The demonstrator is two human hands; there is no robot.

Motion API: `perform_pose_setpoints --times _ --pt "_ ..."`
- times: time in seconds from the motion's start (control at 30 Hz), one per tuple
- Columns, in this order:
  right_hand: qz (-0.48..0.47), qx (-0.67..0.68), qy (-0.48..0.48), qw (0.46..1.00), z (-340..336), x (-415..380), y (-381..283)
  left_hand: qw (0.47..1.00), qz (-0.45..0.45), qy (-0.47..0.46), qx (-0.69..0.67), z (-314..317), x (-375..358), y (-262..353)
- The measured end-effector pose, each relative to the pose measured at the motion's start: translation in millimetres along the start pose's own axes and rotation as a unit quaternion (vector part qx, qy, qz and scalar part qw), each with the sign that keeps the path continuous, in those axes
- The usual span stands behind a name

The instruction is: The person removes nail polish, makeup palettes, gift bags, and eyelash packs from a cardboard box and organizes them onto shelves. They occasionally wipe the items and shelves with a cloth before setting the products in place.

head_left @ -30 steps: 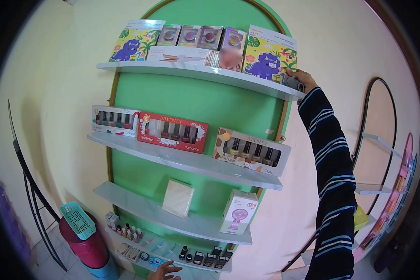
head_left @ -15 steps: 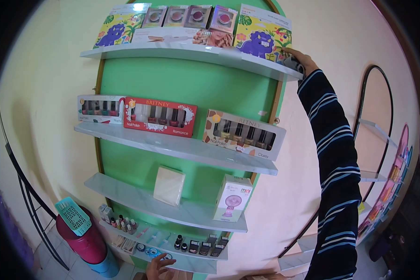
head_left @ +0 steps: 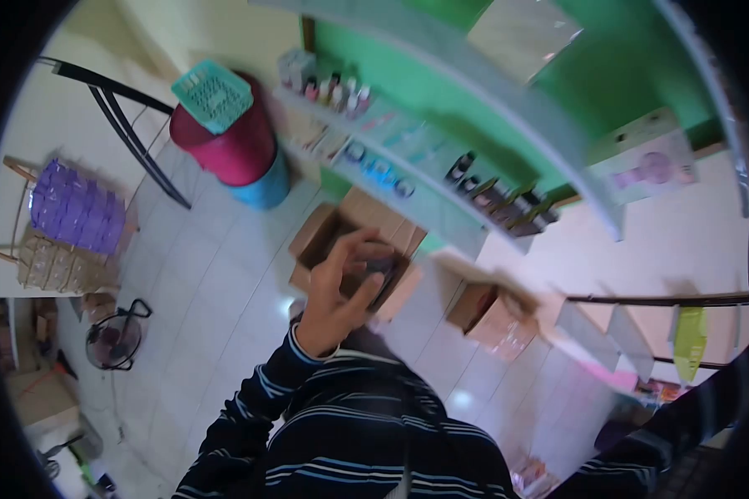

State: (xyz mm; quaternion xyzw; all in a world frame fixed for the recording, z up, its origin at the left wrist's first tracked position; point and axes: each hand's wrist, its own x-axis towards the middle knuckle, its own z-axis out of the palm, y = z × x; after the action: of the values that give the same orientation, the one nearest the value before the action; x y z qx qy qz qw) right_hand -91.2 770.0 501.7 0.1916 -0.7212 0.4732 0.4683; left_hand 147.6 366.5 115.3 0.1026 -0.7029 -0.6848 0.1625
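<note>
My left hand (head_left: 341,291) is held above an open cardboard box (head_left: 312,237) on the floor, its fingers apart and curved, with nothing visible in them. Dark contents show between the box flaps, too blurred to name. My right arm's striped sleeve (head_left: 666,441) reaches toward the right edge, and the hand itself is out of sight. Beyond the box, the low shelf (head_left: 466,224) bears small bottles (head_left: 337,90), blue round items (head_left: 380,170) and dark compacts (head_left: 508,204).
A second open box (head_left: 503,328) stands on the floor to the right. At the left are a pink bin (head_left: 245,154) with a teal basket (head_left: 215,96), a fan (head_left: 115,339) and purple bags (head_left: 75,208). A higher shelf (head_left: 508,83) juts out above.
The view has tilted down from the upper shelves to the floor. My left hand now shows over the box, while my right hand has left the top shelf and the picture.
</note>
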Motion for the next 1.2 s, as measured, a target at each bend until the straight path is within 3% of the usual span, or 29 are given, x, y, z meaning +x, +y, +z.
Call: perform_pose_setpoints --times 0.1,0.2,0.27,0.3,0.33,0.43,0.57,0.63,0.73,0.8,0.9,0.97,1.03,1.07,1.13,1.17,1.2 --pt "0.085 -0.066 0.021 0.994 -20 -151 14 0.998 -0.059 0.011 0.019 -29 -6 -42" --pt "0.264 -0.104 -0.005 0.959 -12 -332 32 0.993 -0.121 0.010 0.015 -65 -5 -88" --pt "0.424 -0.098 -0.088 0.896 16 -457 39 0.986 -0.166 -0.002 0.015 -92 0 -120" --pt "0.301 -0.238 -0.198 0.902 45 -512 39 0.986 -0.167 -0.015 0.013 -105 5 -139" --pt "0.453 -0.172 -0.139 0.864 95 -552 19 0.982 -0.186 -0.025 0.036 -116 7 -160" --pt "0.562 -0.163 -0.261 0.767 145 -667 28 0.973 -0.217 -0.034 0.068 -138 -2 -217" --pt "0.473 -0.257 -0.487 0.688 210 -794 67 0.963 -0.238 -0.074 0.104 -150 -31 -294" --pt "0.444 -0.308 -0.546 0.640 238 -842 101 0.954 -0.276 -0.080 0.084 -146 -54 -338" --pt "0.464 -0.317 -0.547 0.621 270 -917 166 0.942 -0.312 -0.093 0.084 -134 -83 -395" --pt "0.474 -0.414 -0.558 0.540 292 -942 192 0.931 -0.336 -0.105 0.098 -124 -99 -428" --pt "0.504 -0.431 -0.557 0.500 298 -1000 249 0.929 -0.345 -0.104 0.081 -113 -123 -469" --pt "0.451 -0.438 -0.582 0.515 314 -1008 261 0.925 -0.362 -0.092 0.070 -108 -123 -484" --pt "0.184 -0.446 -0.695 0.533 317 -1036 299 0.926 -0.370 -0.060 0.043 -106 -116 -487" --pt "0.184 -0.442 -0.697 0.533 324 -1043 316 0.923 -0.380 -0.044 0.039 -105 -109 -483" --pt "0.192 -0.460 -0.756 0.424 339 -1055 342 0.917 -0.396 -0.033 0.025 -101 -103 -480" --pt "0.195 -0.456 -0.759 0.423 337 -1066 348 0.911 -0.411 -0.025 0.006 -99 -102 -480" --pt "0.122 -0.472 -0.712 0.506 334 -1076 353 0.910 -0.414 -0.025 0.010 -97 -99 -480"
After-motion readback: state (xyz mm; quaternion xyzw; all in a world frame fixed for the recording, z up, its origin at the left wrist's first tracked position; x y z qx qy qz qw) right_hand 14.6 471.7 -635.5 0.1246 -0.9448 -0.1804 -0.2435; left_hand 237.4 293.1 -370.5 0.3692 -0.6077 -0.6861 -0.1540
